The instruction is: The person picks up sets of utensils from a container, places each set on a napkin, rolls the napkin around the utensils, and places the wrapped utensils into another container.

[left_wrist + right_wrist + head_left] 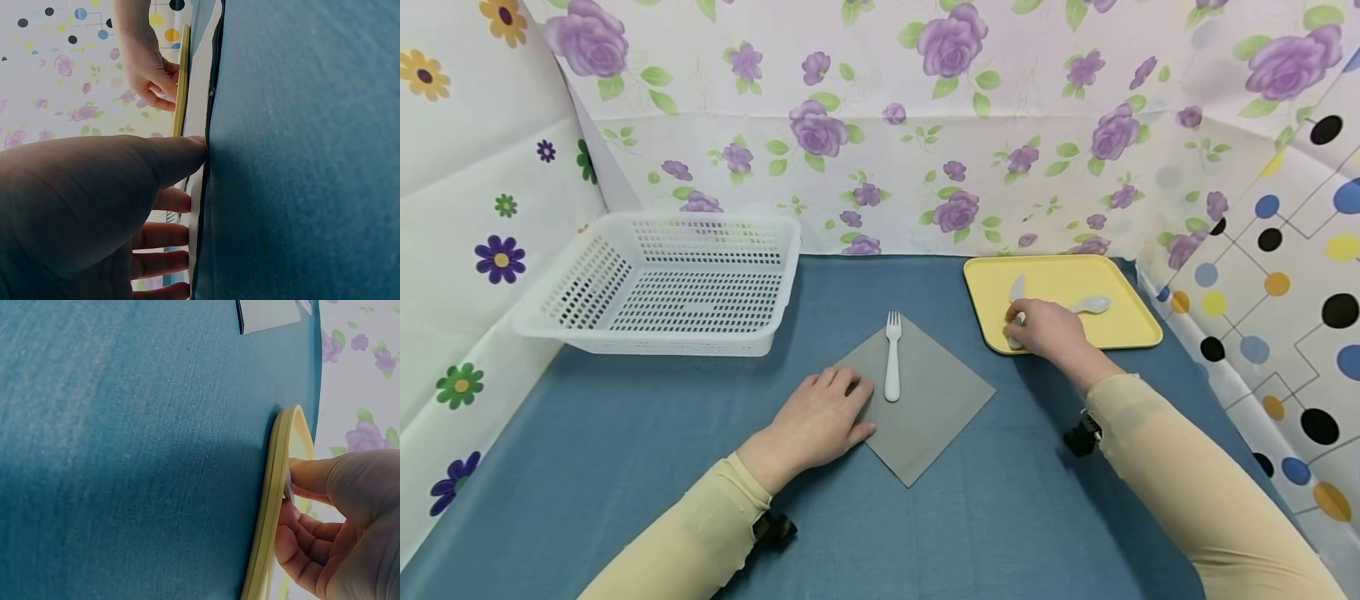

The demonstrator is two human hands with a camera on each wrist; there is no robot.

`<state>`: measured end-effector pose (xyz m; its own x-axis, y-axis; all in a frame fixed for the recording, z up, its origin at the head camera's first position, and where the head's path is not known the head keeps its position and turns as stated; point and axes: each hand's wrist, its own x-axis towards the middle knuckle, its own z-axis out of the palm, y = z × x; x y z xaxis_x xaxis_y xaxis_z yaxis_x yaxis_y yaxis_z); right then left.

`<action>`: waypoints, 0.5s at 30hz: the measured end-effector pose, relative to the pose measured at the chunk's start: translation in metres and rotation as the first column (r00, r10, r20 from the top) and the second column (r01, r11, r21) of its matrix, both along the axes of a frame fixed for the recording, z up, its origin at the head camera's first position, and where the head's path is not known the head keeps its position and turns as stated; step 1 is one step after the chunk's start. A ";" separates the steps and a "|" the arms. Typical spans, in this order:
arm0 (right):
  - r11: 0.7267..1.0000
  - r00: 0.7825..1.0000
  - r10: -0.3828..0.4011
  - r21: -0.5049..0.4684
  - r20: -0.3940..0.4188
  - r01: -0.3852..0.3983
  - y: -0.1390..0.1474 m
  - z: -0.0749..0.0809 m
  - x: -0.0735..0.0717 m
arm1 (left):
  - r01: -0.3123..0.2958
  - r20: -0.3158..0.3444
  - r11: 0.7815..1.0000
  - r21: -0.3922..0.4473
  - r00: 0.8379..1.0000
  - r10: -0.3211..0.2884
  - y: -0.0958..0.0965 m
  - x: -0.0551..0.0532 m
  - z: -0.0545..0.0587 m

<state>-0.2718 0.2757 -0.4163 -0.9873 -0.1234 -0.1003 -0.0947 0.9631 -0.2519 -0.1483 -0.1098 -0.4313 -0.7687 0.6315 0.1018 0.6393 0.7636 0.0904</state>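
Note:
On the yellow tray point(1120, 329) lie a white plastic knife point(1017, 288) and a white plastic spoon point(1092, 305). My right hand point(1047, 327) pinches the knife's handle between thumb and fingers, over the tray's near left part. It covers the middle of the knife and the end of the spoon's handle. A grey square mat point(925, 417) is turned cornerwise on the table, with a white plastic fork point(892, 358) upright on it, tines pointing away. My left hand point(812, 421) rests on the mat's left edge, fingers spread loosely and touching it, left of the fork.
A white perforated plastic basket point(763, 337) stands at the back left of the blue-covered table point(647, 442). Flowered sheeting point(880, 150) closes off the back, and patterned sheets hang at both sides, the dotted one point(1285, 333) close to the tray's right end.

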 end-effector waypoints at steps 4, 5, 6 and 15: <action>1.000 1.000 0.001 -0.008 0.000 -0.001 0.000 0.000 0.000 | 0.000 0.000 1.000 -0.002 1.000 0.000 0.000 0.000 -0.001; 1.000 1.000 0.000 -0.011 0.001 0.000 0.000 0.000 0.000 | 0.001 -0.001 1.000 -0.001 1.000 -0.001 0.000 0.000 -0.001; 1.000 1.000 -0.002 -0.013 0.002 0.002 0.000 0.000 0.000 | 0.001 -0.001 1.000 -0.004 1.000 -0.001 0.000 0.000 -0.001; 0.999 1.000 -0.003 -0.034 0.004 0.003 0.000 0.001 0.001 | 0.003 -0.003 1.000 -0.009 1.000 -0.003 0.000 -0.001 -0.001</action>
<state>-0.2709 0.2760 -0.4155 -0.9873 -0.1234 -0.1002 -0.0904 0.9542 -0.2852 -0.1493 -0.1096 -0.4323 -0.7667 0.6344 0.0986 0.6416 0.7627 0.0817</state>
